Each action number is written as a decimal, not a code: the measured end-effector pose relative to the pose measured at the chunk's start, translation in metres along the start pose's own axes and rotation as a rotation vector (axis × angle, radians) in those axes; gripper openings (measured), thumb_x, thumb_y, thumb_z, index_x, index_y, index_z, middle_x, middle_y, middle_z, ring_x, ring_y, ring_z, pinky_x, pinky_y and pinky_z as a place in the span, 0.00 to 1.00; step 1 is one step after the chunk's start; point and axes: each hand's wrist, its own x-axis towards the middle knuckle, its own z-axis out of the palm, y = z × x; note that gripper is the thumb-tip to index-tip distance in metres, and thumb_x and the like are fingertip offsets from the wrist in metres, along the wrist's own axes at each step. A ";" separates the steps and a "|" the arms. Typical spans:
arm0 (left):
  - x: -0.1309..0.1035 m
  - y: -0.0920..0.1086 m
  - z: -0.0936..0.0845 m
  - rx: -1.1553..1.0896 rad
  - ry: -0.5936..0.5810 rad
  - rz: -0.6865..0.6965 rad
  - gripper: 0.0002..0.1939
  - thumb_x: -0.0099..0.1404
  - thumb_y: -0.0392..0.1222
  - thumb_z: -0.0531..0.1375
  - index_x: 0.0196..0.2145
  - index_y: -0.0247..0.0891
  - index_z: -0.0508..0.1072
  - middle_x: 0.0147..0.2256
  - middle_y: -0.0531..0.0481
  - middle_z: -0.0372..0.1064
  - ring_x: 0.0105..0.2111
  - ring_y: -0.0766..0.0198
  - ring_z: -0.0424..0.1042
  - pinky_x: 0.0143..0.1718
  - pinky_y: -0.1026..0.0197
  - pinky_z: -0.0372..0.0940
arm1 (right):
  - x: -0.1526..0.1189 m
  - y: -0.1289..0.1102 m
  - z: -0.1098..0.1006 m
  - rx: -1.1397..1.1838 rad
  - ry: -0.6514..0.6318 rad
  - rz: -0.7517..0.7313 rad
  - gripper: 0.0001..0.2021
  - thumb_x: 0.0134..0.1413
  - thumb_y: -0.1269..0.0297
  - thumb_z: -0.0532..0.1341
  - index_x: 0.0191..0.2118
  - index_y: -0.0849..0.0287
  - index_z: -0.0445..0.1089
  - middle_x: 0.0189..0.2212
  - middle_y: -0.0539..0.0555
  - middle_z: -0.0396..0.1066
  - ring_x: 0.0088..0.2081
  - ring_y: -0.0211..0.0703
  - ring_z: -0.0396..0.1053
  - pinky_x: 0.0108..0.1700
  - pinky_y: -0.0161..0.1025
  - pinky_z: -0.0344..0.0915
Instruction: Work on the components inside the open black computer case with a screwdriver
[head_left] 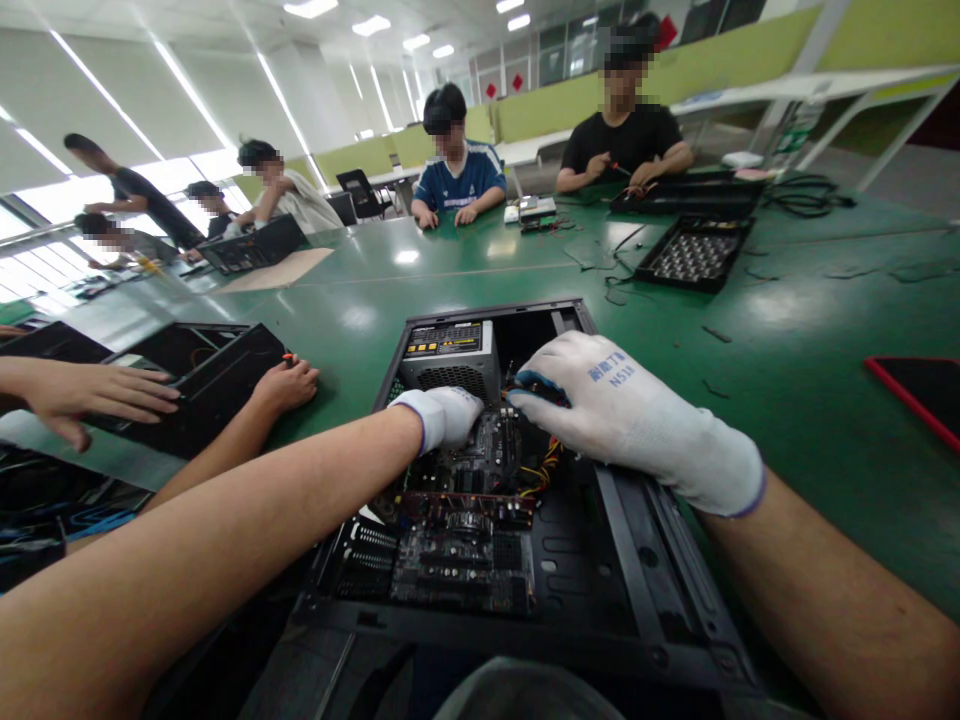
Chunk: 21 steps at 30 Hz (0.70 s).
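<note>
A black computer case [622,560] lies open on its side in front of me, with a motherboard [450,560] inside. My left hand [450,415], in a white glove, reaches in beside the power supply [450,355]; it is curled over the board's upper part, and its fingertips are mostly hidden. From the right, my gloved right hand [592,395] comes over the case's side. Its thumb and forefinger are bent toward each other by thin wires near the power supply; what lies between them is unclear. Yellow and black cables [544,470] run below that hand.
At left, a neighbour's bare hands [289,383] are at another black case [217,385]; one holds an orange-tipped tool. Across the green table [360,290] several people work. A black tray [694,255], loose cables [806,195] and a red-edged black object [919,390] lie at right.
</note>
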 end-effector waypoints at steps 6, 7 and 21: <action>-0.001 0.000 -0.001 0.006 -0.009 0.004 0.23 0.61 0.39 0.68 0.55 0.33 0.77 0.55 0.36 0.77 0.54 0.47 0.77 0.56 0.56 0.70 | -0.001 0.001 0.002 -0.029 0.016 -0.008 0.20 0.70 0.51 0.58 0.48 0.63 0.77 0.44 0.62 0.77 0.47 0.54 0.71 0.53 0.47 0.64; -0.001 0.001 -0.001 0.006 -0.008 0.012 0.24 0.61 0.39 0.68 0.55 0.34 0.77 0.55 0.36 0.76 0.55 0.47 0.77 0.57 0.56 0.70 | -0.001 0.001 0.002 -0.032 0.018 -0.008 0.20 0.69 0.51 0.58 0.48 0.63 0.77 0.44 0.62 0.77 0.47 0.54 0.71 0.53 0.48 0.64; -0.004 0.003 -0.004 0.002 0.007 0.044 0.25 0.61 0.38 0.68 0.56 0.34 0.76 0.55 0.36 0.76 0.55 0.47 0.76 0.57 0.55 0.70 | -0.002 0.001 0.001 -0.029 0.010 -0.010 0.20 0.70 0.51 0.58 0.47 0.64 0.77 0.43 0.62 0.77 0.48 0.55 0.71 0.53 0.48 0.64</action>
